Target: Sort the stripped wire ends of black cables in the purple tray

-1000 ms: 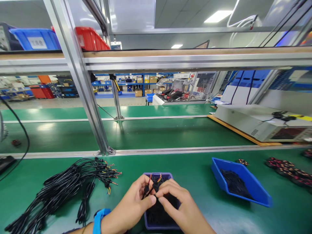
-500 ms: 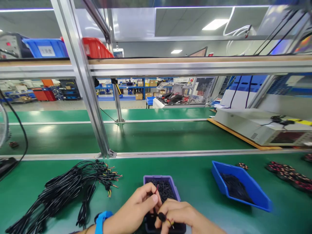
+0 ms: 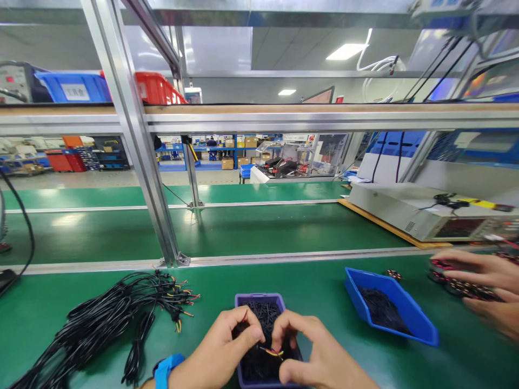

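My left hand [image 3: 229, 346], with a blue band at the wrist, is closed on a black cable whose thin coloured wire ends [image 3: 272, 352] stick out past the thumb. A red wire tip shows above its index finger. Beside it, my right hand [image 3: 314, 351] has its thumb and curled index finger apart, the index fingertip close to the wire ends. Whether it touches them is hard to tell. Under both hands stands a purple bin [image 3: 259, 296] full of short black tube pieces [image 3: 259, 367], partly covered by the hands.
On the left lies a bundle of black cables [image 3: 105, 313] with stripped coloured ends. A blue tray [image 3: 421, 335] with black pieces stands to the right. Another person's hands [image 3: 482, 281] hold copper-wound parts at the far right. A metal post [image 3: 138, 135] rises behind the cables.
My right hand has moved away from the left and opened, uncovering the wire ends and more of the bin. Another person's hands have come in at the right. The view has shifted slightly.
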Tool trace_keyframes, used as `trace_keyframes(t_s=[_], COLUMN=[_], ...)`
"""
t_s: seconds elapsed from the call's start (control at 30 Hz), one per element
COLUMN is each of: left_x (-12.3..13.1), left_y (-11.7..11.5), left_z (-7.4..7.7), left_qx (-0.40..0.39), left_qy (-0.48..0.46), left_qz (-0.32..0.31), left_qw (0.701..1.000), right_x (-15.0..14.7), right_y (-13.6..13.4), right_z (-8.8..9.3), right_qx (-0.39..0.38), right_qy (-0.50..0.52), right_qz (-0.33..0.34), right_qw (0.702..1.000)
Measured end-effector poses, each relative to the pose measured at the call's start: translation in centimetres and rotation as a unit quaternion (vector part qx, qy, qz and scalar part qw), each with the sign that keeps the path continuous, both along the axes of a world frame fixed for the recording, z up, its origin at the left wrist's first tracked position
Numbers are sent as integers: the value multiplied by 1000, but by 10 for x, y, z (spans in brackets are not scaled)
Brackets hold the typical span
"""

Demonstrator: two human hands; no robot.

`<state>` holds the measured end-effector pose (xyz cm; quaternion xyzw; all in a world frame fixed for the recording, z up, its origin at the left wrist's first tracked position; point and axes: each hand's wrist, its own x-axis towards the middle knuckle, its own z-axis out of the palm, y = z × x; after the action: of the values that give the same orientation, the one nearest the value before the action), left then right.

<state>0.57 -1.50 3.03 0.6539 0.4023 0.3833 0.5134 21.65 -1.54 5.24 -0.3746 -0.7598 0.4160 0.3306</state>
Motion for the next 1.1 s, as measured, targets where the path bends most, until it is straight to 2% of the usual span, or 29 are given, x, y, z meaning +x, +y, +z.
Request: trace_keyframes(t_s=[0.07,0.33,0.37,0.43,0.5,0.57,0.67,0.77,0.87,0.97,1.1], left_x=[2,3,4,4,4,3,0,-1,1,1,0], left_y=[0,-3,-3,-4,-2,1,5,5,3,5,14], left_z=[0,2,3,3,2,1,0,2,3,0,-5], left_qx=[18,74,88,105,86,27,-83,-136,-152,-137,-67], left_qy=[2,46,48,48,30,-5,-56,-100,-118,-91,-63], left_qz=[11,-1,3,13,35,61,79,60,41,47,92], left_qw=[1000,996,995,993,995,998,992,984,980,985,991], right_x=[-2,-12,-13,-14,-13,-12,-12,-19,-26,-29,-25], right_y=[3,-1,-2,-2,2,7,14,19,20,21,23], right_z=[-5,-11,-12,-14,-17,-20,-28,-38,-46,-48,-44], right_qx=[23,139,134,79,12,19,147,259,303,285,262], right_qy=[5,-55,-65,-63,-40,-53,-168,-262,-290,-279,-251], right_qz=[-30,-29,-32,-33,-42,-85,-133,-111,-103,-105,-123], right_qw=[999,988,988,994,998,995,966,923,902,911,924])
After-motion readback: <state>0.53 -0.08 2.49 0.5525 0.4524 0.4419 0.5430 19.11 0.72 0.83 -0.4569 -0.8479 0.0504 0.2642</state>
